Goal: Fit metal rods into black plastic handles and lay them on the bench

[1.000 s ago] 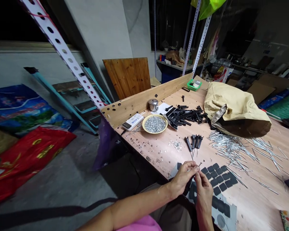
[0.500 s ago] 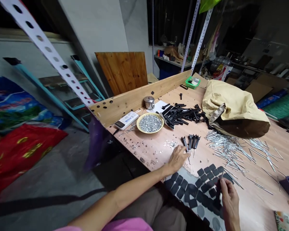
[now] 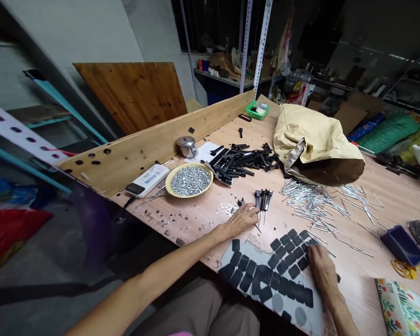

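Note:
My left hand (image 3: 243, 220) lies low over the table, its fingers closed around a black plastic part (image 3: 241, 202) whose top end pokes out above the knuckles. Right beside the fingertips stand several black parts with thin metal rods (image 3: 265, 199), laid side by side. My right hand (image 3: 321, 266) reaches down at the right edge of the black square pads (image 3: 289, 266), with its fingers bent together. What those fingers hold is hidden. A small dark bit (image 3: 338, 278) shows beside the right wrist. Loose metal rods (image 3: 317, 205) lie scattered beyond that hand.
A yellow dish (image 3: 168, 190) of small metal pieces stands left, near loose washers (image 3: 227, 210). Behind are a pile of black parts (image 3: 243, 163), a lidded metal pot (image 3: 186, 147) and a large paper bag (image 3: 308, 135). A purple bin (image 3: 402, 245) sits right.
The view has swung to the right. My right hand has gone from holding up a dark piece to reaching down by the pads and rods. My left hand stays by the black parts.

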